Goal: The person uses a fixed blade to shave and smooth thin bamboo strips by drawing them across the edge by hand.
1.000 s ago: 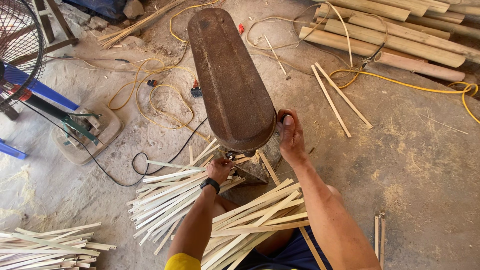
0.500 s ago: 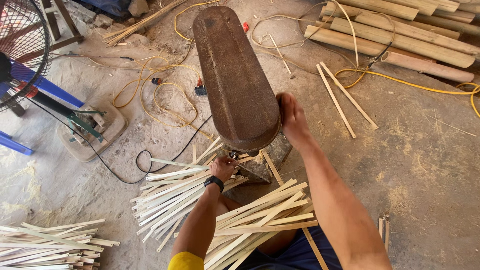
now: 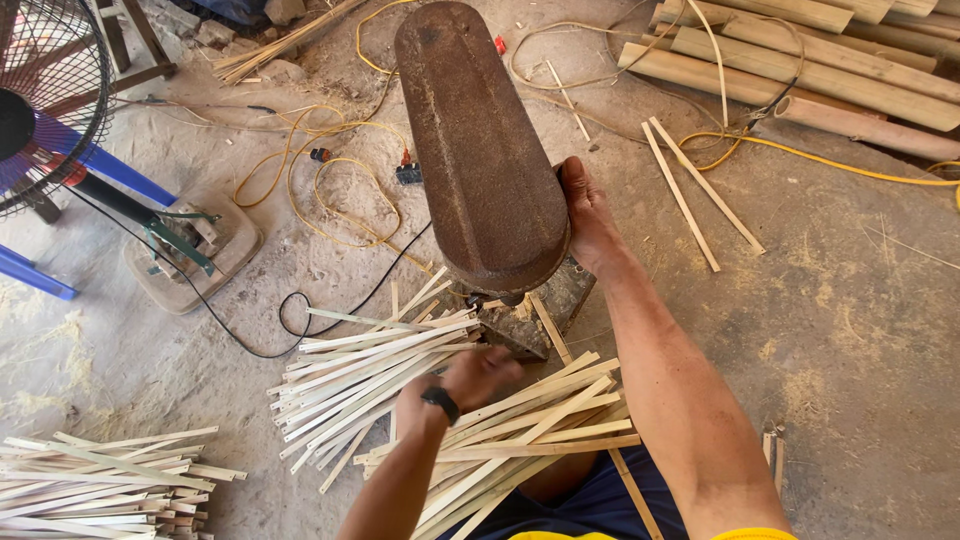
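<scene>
Down in the head view, a long rusty brown machine housing (image 3: 478,150) runs from twelve o'clock toward the centre, its rounded end nearest the person. The right hand (image 3: 588,215) lies flat against that housing's edge at about one o'clock from centre, fingers wrapped on the rim and pressed to the metal. The left hand (image 3: 478,375), with a black wristband (image 3: 440,403), sits just below centre at six o'clock, curled over the heap of pale bamboo strips (image 3: 390,375); whether it pinches a strip or merely rests on them cannot be told, since the fingers are blurred. The strips fan out from the machine base toward eight o'clock and across the person's lap. A second stack of strips (image 3: 100,480) lies at seven o'clock, well apart. A fan (image 3: 45,110) on a blue stand is at ten o'clock, yellow cable (image 3: 300,170) loops at eleven, and thick bamboo poles (image 3: 800,70) lie at two o'clock on the dusty floor (image 3: 850,330)
</scene>
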